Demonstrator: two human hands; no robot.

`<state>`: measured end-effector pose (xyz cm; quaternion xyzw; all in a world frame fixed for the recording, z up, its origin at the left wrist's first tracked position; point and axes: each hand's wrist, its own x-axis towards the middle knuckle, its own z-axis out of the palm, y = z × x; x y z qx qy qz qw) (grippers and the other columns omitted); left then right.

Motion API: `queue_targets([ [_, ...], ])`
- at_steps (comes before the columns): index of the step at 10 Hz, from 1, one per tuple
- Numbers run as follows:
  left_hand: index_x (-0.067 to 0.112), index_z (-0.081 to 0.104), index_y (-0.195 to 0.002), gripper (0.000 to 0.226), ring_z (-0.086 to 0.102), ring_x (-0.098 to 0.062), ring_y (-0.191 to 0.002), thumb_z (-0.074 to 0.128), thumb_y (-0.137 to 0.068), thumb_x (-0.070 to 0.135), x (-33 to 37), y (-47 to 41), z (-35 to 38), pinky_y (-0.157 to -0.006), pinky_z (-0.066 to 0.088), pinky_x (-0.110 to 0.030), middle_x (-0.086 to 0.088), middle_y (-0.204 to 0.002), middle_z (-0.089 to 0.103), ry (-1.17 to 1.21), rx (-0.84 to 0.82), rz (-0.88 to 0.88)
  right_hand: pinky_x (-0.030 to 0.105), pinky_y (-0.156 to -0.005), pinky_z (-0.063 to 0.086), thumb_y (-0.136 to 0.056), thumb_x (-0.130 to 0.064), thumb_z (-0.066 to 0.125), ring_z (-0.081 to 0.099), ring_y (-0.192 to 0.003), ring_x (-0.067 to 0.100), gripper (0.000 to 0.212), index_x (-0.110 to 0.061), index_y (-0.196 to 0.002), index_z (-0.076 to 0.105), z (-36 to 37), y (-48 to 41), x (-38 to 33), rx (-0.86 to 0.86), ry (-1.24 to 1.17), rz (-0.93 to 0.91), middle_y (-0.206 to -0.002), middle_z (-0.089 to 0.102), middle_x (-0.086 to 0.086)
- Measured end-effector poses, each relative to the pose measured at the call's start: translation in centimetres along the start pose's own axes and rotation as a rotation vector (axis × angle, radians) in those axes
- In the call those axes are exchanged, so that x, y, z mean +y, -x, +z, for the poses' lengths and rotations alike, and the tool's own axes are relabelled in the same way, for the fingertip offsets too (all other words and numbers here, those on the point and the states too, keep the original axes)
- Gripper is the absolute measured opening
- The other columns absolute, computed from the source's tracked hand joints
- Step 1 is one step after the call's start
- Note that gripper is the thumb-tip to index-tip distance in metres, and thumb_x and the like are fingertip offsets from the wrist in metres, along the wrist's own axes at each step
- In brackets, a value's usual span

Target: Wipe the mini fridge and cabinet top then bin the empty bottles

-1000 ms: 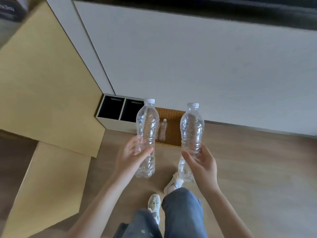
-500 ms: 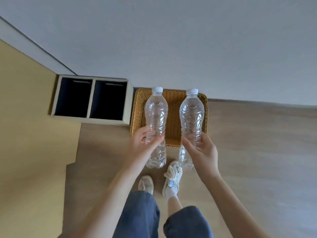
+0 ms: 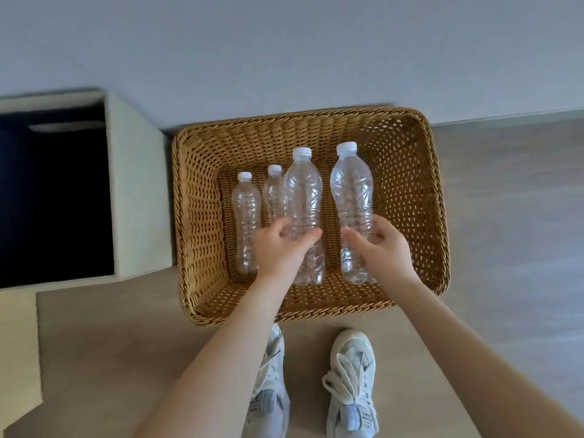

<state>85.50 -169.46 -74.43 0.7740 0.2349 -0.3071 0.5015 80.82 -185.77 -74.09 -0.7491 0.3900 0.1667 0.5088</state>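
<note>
Where earlier raised, both hands, left (image 3: 278, 248), right (image 3: 379, 248), now grip bottles (image 3: 303, 197) low inside basket (image 3: 202, 216)

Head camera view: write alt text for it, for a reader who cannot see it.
Seen from above, a person's left hand and right hand each hold a clear, white-capped empty bottle, the left bottle and the right bottle, over a wicker basket on the floor. Two smaller bottles already lie inside it. White sneakers show below.
</note>
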Motion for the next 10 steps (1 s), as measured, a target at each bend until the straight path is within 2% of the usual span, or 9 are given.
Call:
queue_targets([
  [1, 0.017, 0.058, -0.133, 0.066, 0.057, -0.011, -0.108, 0.081, -0.076, 0.043, -2.4, -2.6, 2.4, -0.077, 0.041, -0.016, 0.002, -0.125, 0.059, 0.015, -0.031, -0.019, 0.017, -0.082, 0.045, -0.084, -0.045, 0.075, 0.055, -0.102, 0.008, 0.078, -0.017, -0.149, 0.041, 1.0, -2.7, 2.5, 0.028, 0.028, 0.014, -0.122, 0.054, -0.005],
  [2, 0.016, 0.054, -0.135, 0.068, 0.059, -0.012, -0.107, 0.081, -0.077, 0.041, -4.1, -4.4, 4.5, -0.075, 0.044, -0.015, 0.001, -0.122, 0.061, 0.019, -0.048, -0.019, 0.009, -0.069, 0.038, -0.084, -0.042, 0.076, 0.053, -0.094, 0.004, 0.073, -0.019, -0.146, 0.045, 1.6, -4.7, 4.7, 0.054, 0.019, 0.029, -0.120, 0.055, -0.005],
  [4, 0.013, 0.053, -0.135, 0.064, 0.059, -0.013, -0.111, 0.078, -0.081, 0.035, -5.5, -7.3, 7.8, -0.094, 0.050, -0.030, 0.001, -0.124, 0.061, 0.068, 0.023, 0.005, 0.012, -0.067, 0.042, -0.082, -0.040, 0.078, 0.057, -0.097, 0.007, 0.065, -0.023, -0.138, 0.050, 2.5, -8.4, 7.0, 0.043, -0.024, 0.030, -0.120, 0.058, -0.002],
  [5, 0.012, 0.054, -0.134, 0.062, 0.059, -0.016, -0.113, 0.078, -0.082, 0.036, -6.1, -8.5, 8.5, -0.097, 0.050, -0.034, -0.001, -0.126, 0.062, 0.036, 0.099, 0.020, 0.012, -0.066, 0.041, -0.084, -0.039, 0.077, 0.055, -0.091, -0.001, 0.059, -0.022, -0.134, 0.052, 3.3, -9.6, 7.6, 0.021, -0.053, 0.027, -0.116, 0.058, -0.004],
  [6, 0.010, 0.050, -0.141, 0.069, 0.057, -0.020, -0.120, 0.075, -0.084, 0.039, -6.1, -9.0, 8.6, -0.095, 0.047, -0.028, -0.005, -0.133, 0.060, -0.027, 0.129, 0.026, 0.012, -0.067, 0.041, -0.083, -0.038, 0.078, 0.054, -0.093, -0.001, 0.056, -0.022, -0.130, 0.052, 4.3, -10.2, 7.9, 0.040, -0.052, 0.020, -0.117, 0.056, -0.005],
  [7, 0.008, 0.043, -0.147, 0.073, 0.052, -0.022, -0.129, 0.072, -0.087, 0.038, -6.1, -9.1, 8.8, -0.097, 0.042, -0.026, -0.008, -0.142, 0.054, -0.082, 0.146, 0.041, 0.013, -0.068, 0.043, -0.084, -0.037, 0.078, 0.055, -0.097, 0.007, 0.060, -0.021, -0.133, 0.048, 5.0, -10.6, 8.0, 0.065, -0.049, 0.012, -0.118, 0.055, -0.003],
  [8, 0.007, 0.036, -0.151, 0.076, 0.040, -0.024, -0.140, 0.070, -0.090, 0.037, -6.0, -8.9, 8.9, -0.111, 0.034, -0.034, -0.010, -0.152, 0.044, -0.132, 0.125, 0.036, 0.018, -0.070, 0.047, -0.084, -0.037, 0.077, 0.057, -0.094, 0.004, 0.068, -0.020, -0.140, 0.043, 5.1, -10.7, 7.9, 0.056, -0.041, 0.010, -0.111, 0.056, -0.007],
  [9, 0.009, 0.032, -0.152, 0.075, 0.033, -0.023, -0.144, 0.068, -0.091, 0.034, -5.8, -7.9, 8.6, -0.115, 0.028, -0.034, -0.009, -0.156, 0.037, -0.179, 0.117, 0.093, 0.025, -0.089, 0.050, -0.087, -0.037, 0.074, 0.057, -0.107, 0.010, 0.068, -0.019, -0.145, 0.042, 4.6, -10.3, 7.6, 0.075, 0.053, -0.067, -0.127, 0.055, -0.002],
  [10, 0.011, 0.040, -0.148, 0.062, 0.039, -0.019, -0.139, 0.064, -0.095, 0.032, -4.6, -5.6, 7.3, -0.108, 0.028, -0.022, -0.005, -0.151, 0.043, -0.252, 0.134, 0.187, 0.015, -0.089, 0.042, -0.093, -0.033, 0.068, 0.050, -0.116, 0.010, 0.053, -0.019, -0.140, 0.048, 3.1, -8.4, 5.8, 0.165, 0.134, -0.153, -0.135, 0.053, 0.000],
])
